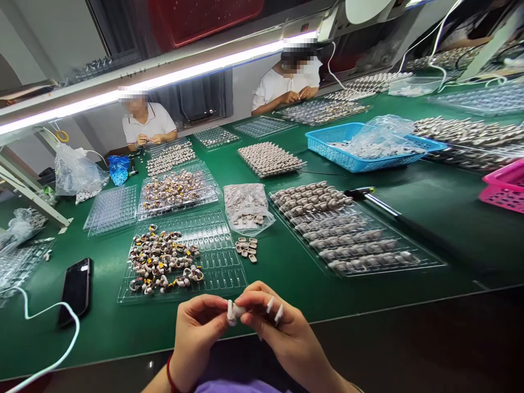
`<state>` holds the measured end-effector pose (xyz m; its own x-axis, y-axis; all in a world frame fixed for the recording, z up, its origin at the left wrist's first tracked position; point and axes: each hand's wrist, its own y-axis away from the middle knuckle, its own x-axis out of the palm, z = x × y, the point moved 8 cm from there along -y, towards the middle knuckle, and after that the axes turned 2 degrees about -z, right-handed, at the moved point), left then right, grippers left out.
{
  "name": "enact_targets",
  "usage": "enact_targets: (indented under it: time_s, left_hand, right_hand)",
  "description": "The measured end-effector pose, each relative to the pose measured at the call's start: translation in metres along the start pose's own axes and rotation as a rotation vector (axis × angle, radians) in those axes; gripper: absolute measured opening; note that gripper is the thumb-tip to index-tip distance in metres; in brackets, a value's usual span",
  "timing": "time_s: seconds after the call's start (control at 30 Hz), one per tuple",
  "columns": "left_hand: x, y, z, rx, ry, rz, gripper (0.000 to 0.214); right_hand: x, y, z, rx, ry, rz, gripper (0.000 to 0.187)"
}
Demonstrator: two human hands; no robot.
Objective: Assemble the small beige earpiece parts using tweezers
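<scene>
My left hand point(203, 326) and my right hand point(278, 326) meet at the table's front edge, both closed on one small whitish plastic part point(231, 313). Its exact kind is too small to make out. Two little white pieces point(274, 310) stick out between the fingers of my right hand. Just beyond my hands lies a clear tray point(221, 245) heaped with small white, black and yellow assemblies point(164, 259). Several beige oval caps point(247, 248) lie loose beside it, in front of an open plastic bag point(245, 204) of similar caps.
A clear tray point(426, 266) with rows of beige parts lies right, a black-handled rod point(385, 206) across its far corner. Behind are a blue basket point(356, 161) and more trays. A phone point(76, 289) and white cable point(76, 333) lie left. Two people in white shirts sit opposite.
</scene>
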<state>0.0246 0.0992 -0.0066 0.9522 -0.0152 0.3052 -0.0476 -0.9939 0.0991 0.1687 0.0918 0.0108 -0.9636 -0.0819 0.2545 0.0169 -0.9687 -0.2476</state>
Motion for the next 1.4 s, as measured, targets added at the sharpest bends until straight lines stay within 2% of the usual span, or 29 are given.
enact_targets:
  time_s: [0.23,0.47,0.7,0.9,1.13,1.4]
  left_hand:
    - [0.003,0.004,-0.009,0.062,-0.107,0.043,0.013]
    - [0.003,0.003,-0.005,0.049,-0.028,0.003,0.015]
    - [0.005,0.006,-0.005,0.059,-0.023,0.0,0.012]
    - [0.008,0.008,-0.013,0.147,-0.055,0.043,0.013]
    - [0.009,0.011,-0.024,0.258,-0.191,0.03,0.008]
    - [0.009,0.014,-0.022,0.297,-0.196,0.02,0.008]
  right_hand:
    - [0.001,0.001,-0.004,-0.001,-0.009,-0.035,0.006]
    - [0.003,0.004,-0.016,0.118,-0.081,-0.036,0.013]
    - [0.003,0.007,-0.021,0.159,-0.092,-0.065,0.019]
    - [0.003,0.007,-0.022,0.163,-0.098,-0.073,0.018]
    - [0.003,0.012,-0.027,0.134,-0.105,-0.07,0.019]
    - [0.005,0.014,-0.032,0.149,-0.162,-0.076,0.02]
